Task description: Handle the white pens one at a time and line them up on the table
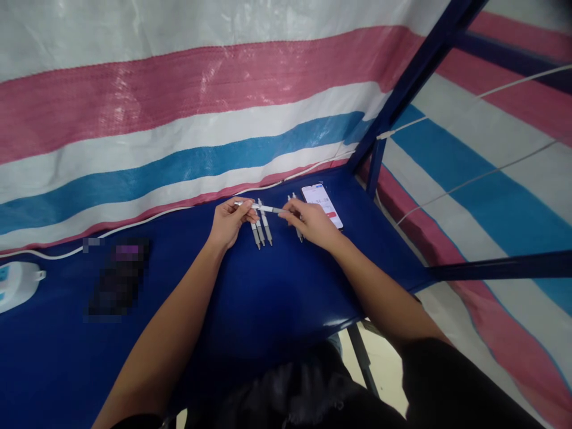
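Note:
A white pen with a grey grip (270, 209) is held level between my two hands, above the blue table. My left hand (229, 221) pinches its white end. On its grey tip end, the fingers of my right hand (310, 219) are closed. Below the held pen, several similar pens (264, 226) lie side by side, their grey tips toward me and their upper parts partly covered by my left fingers. More pens (300, 234) lie beneath my right hand, mostly hidden by it.
A lit phone (320, 195) lies just beyond my right hand. Farther left on the blue table (277, 298) are a blurred dark object (118, 277) and a white device (20, 285). Striped sheeting (201, 83) hangs behind, and a blue metal frame (378, 158) stands at the right.

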Demonstrator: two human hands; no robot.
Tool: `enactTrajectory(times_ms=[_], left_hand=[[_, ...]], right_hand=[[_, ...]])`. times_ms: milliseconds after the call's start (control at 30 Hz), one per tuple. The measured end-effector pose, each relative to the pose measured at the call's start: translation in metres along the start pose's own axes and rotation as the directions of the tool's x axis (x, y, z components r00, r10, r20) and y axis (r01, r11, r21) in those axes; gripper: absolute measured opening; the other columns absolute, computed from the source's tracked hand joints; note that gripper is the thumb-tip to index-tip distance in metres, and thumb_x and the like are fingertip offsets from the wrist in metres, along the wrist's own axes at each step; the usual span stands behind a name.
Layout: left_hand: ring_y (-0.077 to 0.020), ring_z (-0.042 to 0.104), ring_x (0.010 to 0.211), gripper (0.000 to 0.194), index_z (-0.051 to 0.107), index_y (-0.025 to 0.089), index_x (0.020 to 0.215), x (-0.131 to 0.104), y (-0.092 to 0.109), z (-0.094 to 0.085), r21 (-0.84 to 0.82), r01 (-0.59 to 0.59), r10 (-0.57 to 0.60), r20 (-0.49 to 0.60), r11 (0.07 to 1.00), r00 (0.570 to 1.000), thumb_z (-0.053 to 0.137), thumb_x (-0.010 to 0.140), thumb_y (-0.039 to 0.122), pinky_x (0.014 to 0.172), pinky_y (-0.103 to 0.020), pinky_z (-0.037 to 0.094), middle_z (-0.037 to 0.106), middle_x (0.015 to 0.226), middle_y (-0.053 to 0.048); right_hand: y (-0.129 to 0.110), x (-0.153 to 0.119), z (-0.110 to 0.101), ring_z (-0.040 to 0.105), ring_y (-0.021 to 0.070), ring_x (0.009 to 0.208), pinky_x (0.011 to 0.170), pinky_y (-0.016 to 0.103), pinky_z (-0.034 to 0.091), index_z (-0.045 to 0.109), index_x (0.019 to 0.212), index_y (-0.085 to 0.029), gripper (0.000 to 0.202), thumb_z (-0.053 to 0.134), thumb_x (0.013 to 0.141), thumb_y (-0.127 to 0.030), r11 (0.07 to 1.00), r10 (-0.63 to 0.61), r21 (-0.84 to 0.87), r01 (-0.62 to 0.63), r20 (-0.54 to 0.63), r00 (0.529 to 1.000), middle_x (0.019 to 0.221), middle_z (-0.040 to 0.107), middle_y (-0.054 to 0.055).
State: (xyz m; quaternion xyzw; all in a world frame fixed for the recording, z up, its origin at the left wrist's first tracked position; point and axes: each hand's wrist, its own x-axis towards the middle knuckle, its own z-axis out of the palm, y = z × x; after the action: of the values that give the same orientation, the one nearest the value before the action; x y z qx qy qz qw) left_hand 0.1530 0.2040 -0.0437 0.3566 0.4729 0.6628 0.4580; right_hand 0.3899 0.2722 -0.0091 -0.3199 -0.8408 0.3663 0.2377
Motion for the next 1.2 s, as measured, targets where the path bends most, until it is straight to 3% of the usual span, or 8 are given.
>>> enactTrajectory(times_ms=[67,233,367,600,733,867,1000,1200], left_hand=[[-0.0145,0.073,0.057,0.038,0.08,0.016,0.089,0.0,0.0,0.0,0.005,0.006,-0.006,0.01,1.0,1.0,0.1,0.075,0.044,0.057,-0.025,0.063,0.073,0.065,-0.002],[-0.0147,0.074,0.056,0.037,0.079,0.017,0.087,-0.001,0.002,0.004,0.022,-0.015,0.015,0.01,1.0,1.0,0.098,0.077,0.047,0.057,-0.025,0.064,0.074,0.066,-0.002],[-0.0153,0.073,0.055,0.044,0.078,0.017,0.086,0.0,0.008,0.006,0.066,-0.051,0.047,0.062,0.997,0.997,0.097,0.077,0.055,0.055,-0.025,0.064,0.073,0.064,-0.002],[-0.0136,0.064,0.045,0.043,0.074,0.018,0.082,-0.005,0.028,0.014,0.182,-0.026,-0.009,0.191,0.983,0.982,0.094,0.08,0.056,0.044,-0.024,0.056,0.068,0.056,0.001],[-0.0133,0.064,0.047,0.037,0.076,0.019,0.083,-0.014,0.029,0.036,0.291,-0.001,-0.08,0.268,0.957,0.96,0.092,0.084,0.052,0.047,-0.025,0.056,0.07,0.061,0.0],[-0.0123,0.062,0.049,0.042,0.076,0.02,0.111,-0.013,0.019,0.05,0.346,-0.086,0.037,0.146,0.934,0.989,0.086,0.09,0.055,0.05,-0.025,0.051,0.071,0.068,0.0],[-0.0129,0.056,0.055,0.029,0.074,0.022,0.115,-0.006,0.005,0.042,0.555,-0.213,0.246,0.017,0.804,0.969,0.07,0.103,0.048,0.056,-0.027,0.043,0.063,0.065,0.003],[-0.0165,0.052,0.058,0.013,0.076,0.022,0.099,-0.003,-0.008,0.026,0.754,-0.32,0.338,0.138,0.573,0.931,0.065,0.101,0.03,0.066,-0.033,0.043,0.054,0.063,0.004]], right_hand=[[-0.001,0.0,0.0,0.063,0.0177,0.066,0.076,0.034,0.047,0.066,0.088,-0.022,0.046,0.044,0.114,-0.053,0.999,0.052,-0.01,-0.052,0.026,0.998,0.069,0.067,0.001],[-0.002,0.0,0.0,0.064,0.0178,0.073,0.074,0.033,0.047,0.065,0.117,-0.023,0.03,0.069,0.103,-0.049,0.999,-0.011,0.043,0.011,-0.001,1.0,0.089,0.073,0.002],[-0.004,-0.002,-0.004,0.06,0.0151,0.066,0.071,0.032,0.044,0.064,0.1,-0.023,0.024,0.06,0.108,-0.045,0.989,-0.059,0.141,0.052,0.042,0.997,0.075,0.07,-0.001],[-0.013,-0.006,-0.005,0.053,0.0112,0.057,0.059,0.028,0.039,0.064,0.09,-0.021,0.037,0.069,0.101,-0.056,0.935,-0.001,0.345,-0.079,0.228,0.974,0.07,0.069,-0.001],[-0.01,-0.004,0.002,0.048,0.0107,0.058,0.056,0.027,0.037,0.064,0.111,-0.022,0.043,0.085,0.088,-0.051,0.889,-0.066,0.458,-0.008,0.145,0.987,0.072,0.058,-0.007],[-0.003,-0.001,0.005,0.048,0.0118,0.053,0.049,0.027,0.039,0.053,0.145,-0.026,0.069,0.086,0.086,-0.039,0.848,0.013,0.528,-0.032,0.04,0.999,0.073,0.047,-0.01],[0.007,0.005,0.002,0.048,0.0124,0.042,0.037,0.03,0.04,0.04,0.164,-0.031,0.085,0.081,0.089,-0.035,0.851,0.153,0.511,-0.123,-0.017,0.988,0.076,0.047,-0.009],[0.019,0.017,0.0,0.053,0.0143,0.043,0.037,0.033,0.049,0.041,0.161,-0.027,0.079,0.075,0.089,-0.031,0.873,0.227,0.447,-0.197,-0.016,0.974,0.078,0.05,-0.008]])
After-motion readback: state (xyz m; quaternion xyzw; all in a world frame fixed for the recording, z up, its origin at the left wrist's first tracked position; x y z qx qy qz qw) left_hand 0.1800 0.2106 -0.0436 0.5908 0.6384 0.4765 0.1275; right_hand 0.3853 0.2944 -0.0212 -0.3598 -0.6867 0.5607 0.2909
